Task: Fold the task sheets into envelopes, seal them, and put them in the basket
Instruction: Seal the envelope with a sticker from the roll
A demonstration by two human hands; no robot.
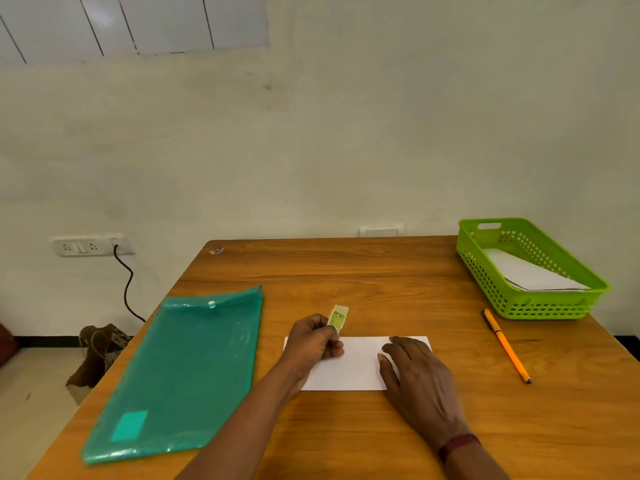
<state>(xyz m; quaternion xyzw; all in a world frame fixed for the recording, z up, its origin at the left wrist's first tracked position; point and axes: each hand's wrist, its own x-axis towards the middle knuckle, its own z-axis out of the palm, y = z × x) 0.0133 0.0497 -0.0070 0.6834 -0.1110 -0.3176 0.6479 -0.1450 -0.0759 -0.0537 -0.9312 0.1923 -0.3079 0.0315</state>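
Note:
A folded white sheet (356, 370) lies flat on the wooden table (346, 271) in front of me. My left hand (313, 341) hovers over its left end and pinches a small green-and-white glue tube (337, 318) that points up and away. My right hand (415, 372) rests flat on the sheet's right end with fingers straight. A green plastic basket (491, 271) stands at the far right corner and holds a white folded paper (530, 275).
A teal plastic document folder (180, 372) lies on the table's left side. An orange pen (507, 346) lies between the sheet and the basket. A wall socket with a black cable (126, 289) and a brown bag (100, 355) sit left of the table.

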